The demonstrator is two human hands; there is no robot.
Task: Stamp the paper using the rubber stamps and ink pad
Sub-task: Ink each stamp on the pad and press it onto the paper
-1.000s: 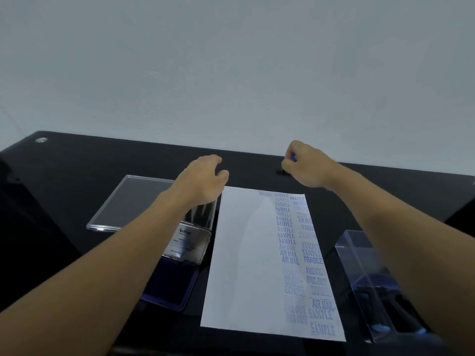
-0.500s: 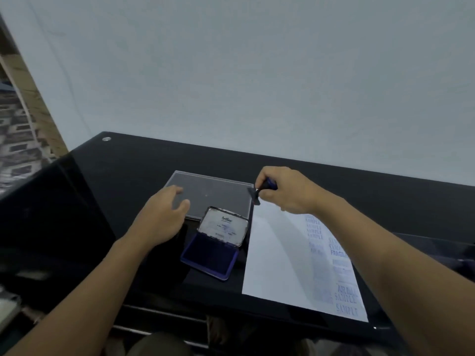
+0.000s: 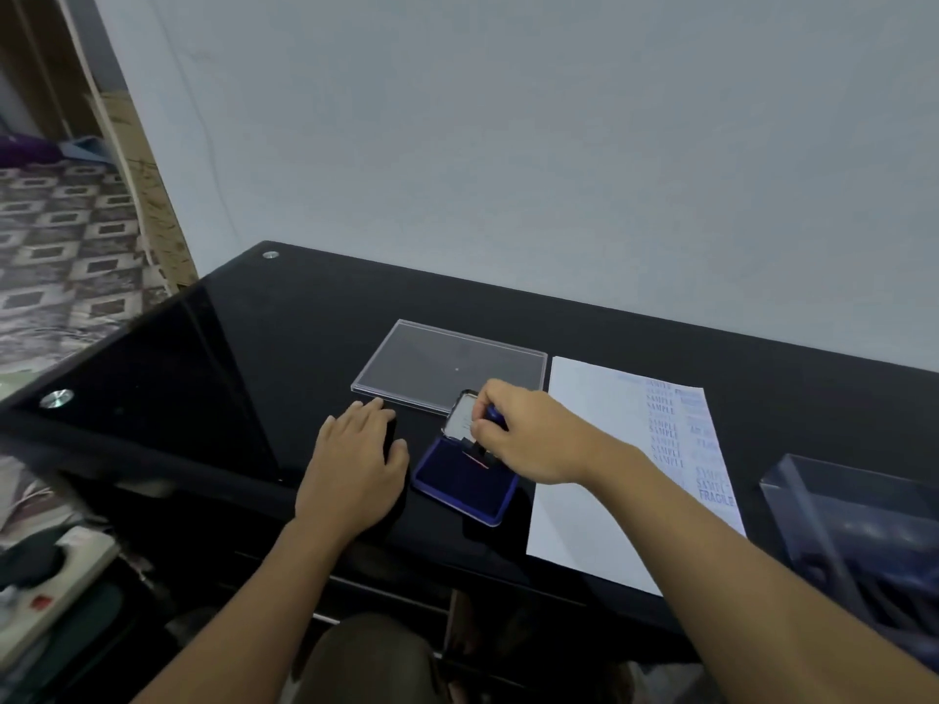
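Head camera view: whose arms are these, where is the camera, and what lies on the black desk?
No machine: these are a person's bare arms, filmed by a camera worn on their head, looking forward and down. The right hand pinches a blue-handled rubber stamp against the open blue ink pad. The left hand lies flat on the black desk beside it, holding nothing. Right of the pad lies a white paper with blue prints such as SAMPLE and FRAGILE. Behind the pad sits a flat clear plastic cover; far right, a clear box, contents too blurred to name.
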